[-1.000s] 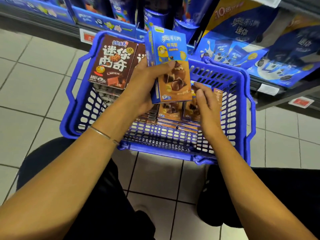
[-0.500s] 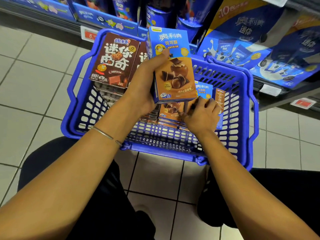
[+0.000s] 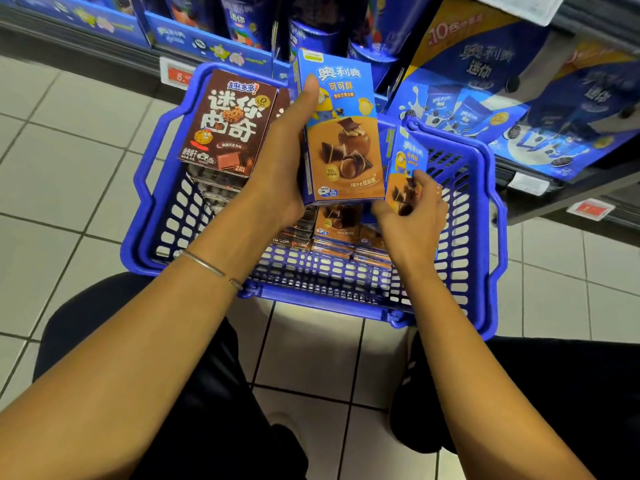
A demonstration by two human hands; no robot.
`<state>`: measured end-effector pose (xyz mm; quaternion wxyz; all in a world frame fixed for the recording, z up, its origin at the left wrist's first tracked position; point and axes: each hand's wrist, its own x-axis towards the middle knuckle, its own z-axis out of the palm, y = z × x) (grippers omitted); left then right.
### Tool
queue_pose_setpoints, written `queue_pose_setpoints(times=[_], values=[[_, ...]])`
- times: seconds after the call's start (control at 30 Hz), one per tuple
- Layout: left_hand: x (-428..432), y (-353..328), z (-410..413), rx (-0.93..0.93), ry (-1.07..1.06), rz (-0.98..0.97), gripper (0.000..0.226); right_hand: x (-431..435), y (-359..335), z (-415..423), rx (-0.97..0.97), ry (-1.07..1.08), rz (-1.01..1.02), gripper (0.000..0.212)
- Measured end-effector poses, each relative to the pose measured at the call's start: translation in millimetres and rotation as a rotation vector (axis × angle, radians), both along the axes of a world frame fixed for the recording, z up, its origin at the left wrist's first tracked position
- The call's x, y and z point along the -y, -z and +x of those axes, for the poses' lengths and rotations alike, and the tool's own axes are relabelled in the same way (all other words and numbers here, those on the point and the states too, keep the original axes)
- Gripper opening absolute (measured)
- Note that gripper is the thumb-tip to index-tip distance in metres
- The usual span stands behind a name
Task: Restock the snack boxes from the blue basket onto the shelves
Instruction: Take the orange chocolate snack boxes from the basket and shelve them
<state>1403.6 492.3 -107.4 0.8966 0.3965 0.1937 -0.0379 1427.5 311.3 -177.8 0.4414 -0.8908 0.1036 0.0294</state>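
One blue-and-brown snack box (image 3: 341, 133) is held upright over the blue basket (image 3: 485, 216) by the left hand (image 3: 280, 161). A second, matching box (image 3: 403, 168) is gripped by the right hand (image 3: 412, 216). Two stacks remain inside, the brown cookie boxes (image 3: 230, 123) uppermost.

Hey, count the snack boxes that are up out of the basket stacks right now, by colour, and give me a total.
Blue-and-orange cardboard snack boxes: 2, one in the left hand at, one in the right hand at
Brown cardboard cookie box on top of its stack: 1
Total: 3
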Motion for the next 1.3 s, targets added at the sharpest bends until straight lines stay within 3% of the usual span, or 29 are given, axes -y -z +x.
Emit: queue_pose_setpoints(times=[0.13, 0.3, 0.53, 0.73, 0.97, 1.1, 1.2, 1.23, 1.3], values=[[-2.5, -4.3, -1.3, -0.003, -0.035, 0.058, 0.06, -4.8, -33.2, -1.7, 0.143, 0.043, 0.132, 0.085], [-4.2, -7.2, 0.7, -0.022, -0.032, 0.125, 0.059, -15.6, -73.8, -3.6, 0.274, -0.024, 0.248, 0.08], [-1.0, 0.9, 5.8, -0.028, -0.069, 0.183, 0.053, -50.1, -81.4, -24.9, 0.378, -0.349, 0.073, 0.087], [-1.1, 2.0, 6.7, -0.015, -0.137, 0.268, 0.051, -52.9, -76.3, -26.9, 0.377, -0.375, 0.063, 0.09], [3.2, 0.0, 0.9, 0.099, -0.23, 0.364, 0.069, -53.4, -78.3, -30.5, 0.353, -0.403, 0.075, 0.09], [-1.1, 3.8, 2.6, 0.125, -0.208, 0.299, 0.052, -47.0, -78.7, -22.6, 0.415, -0.48, 0.154, 0.079], [-7.7, 0.1, 5.5, 0.092, -0.226, 0.225, 0.062, -37.6, -64.6, -6.7, 0.318, -0.185, 0.472, 0.054], [-10.0, -0.7, 5.7, 0.082, -0.231, 0.21, 0.064, -33.6, -55.7, 0.4, 0.249, -0.069, 0.487, 0.048], [-13.0, 0.7, 5.9, 0.069, -0.237, 0.185, 0.066, -23.0, -29.8, 14.8, 0.019, 0.019, 0.319, 0.042]])
